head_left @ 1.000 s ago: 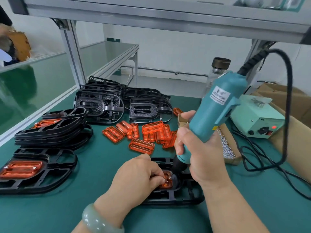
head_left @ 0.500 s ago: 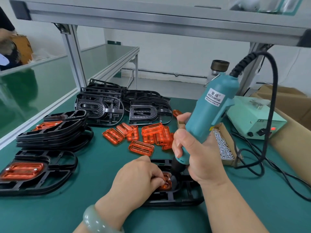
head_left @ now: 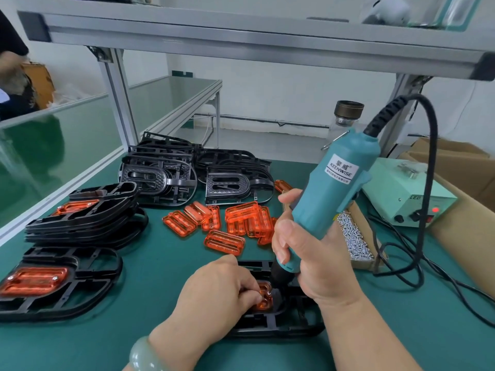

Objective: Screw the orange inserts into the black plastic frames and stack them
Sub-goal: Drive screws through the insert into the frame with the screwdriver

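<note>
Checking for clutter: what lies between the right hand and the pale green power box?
An open box of screws lies there, in the head view.

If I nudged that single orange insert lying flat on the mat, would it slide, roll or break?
Probably slide, not roll: the orange insert is a flat rounded rectangle lying on the green mat. It looks like thin translucent plastic, so likely light and stiff, though perhaps brittle.

Green-matted work table [head_left: 139,311] beneath a grey aluminium overhead shelf [head_left: 241,36] on a silver upright post [head_left: 117,95]. Behind the table, a plain white wall [head_left: 281,97]. To its left, a second green-topped table [head_left: 166,95]. Lighting even.
</note>
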Available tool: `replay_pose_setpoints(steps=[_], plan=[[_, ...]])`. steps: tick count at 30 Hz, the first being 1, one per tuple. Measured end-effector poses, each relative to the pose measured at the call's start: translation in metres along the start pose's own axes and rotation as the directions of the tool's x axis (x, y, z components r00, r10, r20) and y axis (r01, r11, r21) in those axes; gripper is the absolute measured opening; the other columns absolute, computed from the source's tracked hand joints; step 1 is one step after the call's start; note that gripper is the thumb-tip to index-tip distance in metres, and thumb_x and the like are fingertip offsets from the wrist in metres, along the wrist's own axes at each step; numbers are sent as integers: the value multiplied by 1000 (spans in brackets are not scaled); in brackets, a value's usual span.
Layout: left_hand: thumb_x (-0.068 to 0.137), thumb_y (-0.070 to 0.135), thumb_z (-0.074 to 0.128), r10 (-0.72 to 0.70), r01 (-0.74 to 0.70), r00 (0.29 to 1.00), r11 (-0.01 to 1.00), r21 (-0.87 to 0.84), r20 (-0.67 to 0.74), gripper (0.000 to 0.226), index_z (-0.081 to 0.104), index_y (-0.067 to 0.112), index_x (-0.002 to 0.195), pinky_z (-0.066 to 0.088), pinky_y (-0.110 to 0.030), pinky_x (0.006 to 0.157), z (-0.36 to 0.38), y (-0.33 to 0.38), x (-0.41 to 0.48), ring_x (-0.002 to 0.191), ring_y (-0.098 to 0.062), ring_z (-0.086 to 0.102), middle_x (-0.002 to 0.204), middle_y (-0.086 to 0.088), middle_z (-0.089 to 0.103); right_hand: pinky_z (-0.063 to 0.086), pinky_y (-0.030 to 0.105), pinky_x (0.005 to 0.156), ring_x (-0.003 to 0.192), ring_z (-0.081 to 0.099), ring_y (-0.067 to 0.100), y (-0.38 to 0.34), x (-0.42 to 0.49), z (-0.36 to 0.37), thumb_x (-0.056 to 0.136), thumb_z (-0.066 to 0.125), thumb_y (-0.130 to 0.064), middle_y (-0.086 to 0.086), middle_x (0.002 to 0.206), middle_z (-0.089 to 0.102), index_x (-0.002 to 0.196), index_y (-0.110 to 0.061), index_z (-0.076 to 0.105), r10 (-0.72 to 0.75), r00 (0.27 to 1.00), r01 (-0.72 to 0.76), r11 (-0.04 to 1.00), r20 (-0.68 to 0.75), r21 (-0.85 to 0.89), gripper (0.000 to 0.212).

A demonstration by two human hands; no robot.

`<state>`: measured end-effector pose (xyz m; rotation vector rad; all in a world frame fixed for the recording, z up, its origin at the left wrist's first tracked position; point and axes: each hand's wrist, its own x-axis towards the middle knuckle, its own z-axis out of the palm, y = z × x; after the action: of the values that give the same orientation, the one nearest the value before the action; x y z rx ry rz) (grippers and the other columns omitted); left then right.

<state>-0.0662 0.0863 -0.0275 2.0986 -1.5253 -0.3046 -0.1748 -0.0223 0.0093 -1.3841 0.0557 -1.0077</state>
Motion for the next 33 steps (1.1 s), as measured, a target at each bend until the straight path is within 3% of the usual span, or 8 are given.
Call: replay_pose_setpoints(steps=[5,16,33], plan=[[82,43,64,-4,4,1000,1000,0,-4,13,71,36,90,48,-28,74,0,1,0,80,-7,53,83,11,48,40,23,48,40,42,14,-1,-1,-2,77,61,-15,-2,51,46,86,-28,60,10,1000,-10,1000,-1,-16,16],[80,43,66,-11,10,1000,999,-35,-14,10,71,36,87,48,-30,76,1,0,-1,78,-7,54,82,11,49,41,24,49,43,45,12,-1,-1,-3,77,65,-15,-2,60,51,100,-24,62,12,1000,-13,999,15,49,25],[80,42,67,22,-23,999,1000,-18,-25,9,71,36,85,47,-31,76,1,-1,0,80,-8,54,82,10,51,39,25,51,41,43,14,-10,-5,-3,73,61,-14,-1,54,48,101,-14,55,-50,995,64,982,-86,178,29]])
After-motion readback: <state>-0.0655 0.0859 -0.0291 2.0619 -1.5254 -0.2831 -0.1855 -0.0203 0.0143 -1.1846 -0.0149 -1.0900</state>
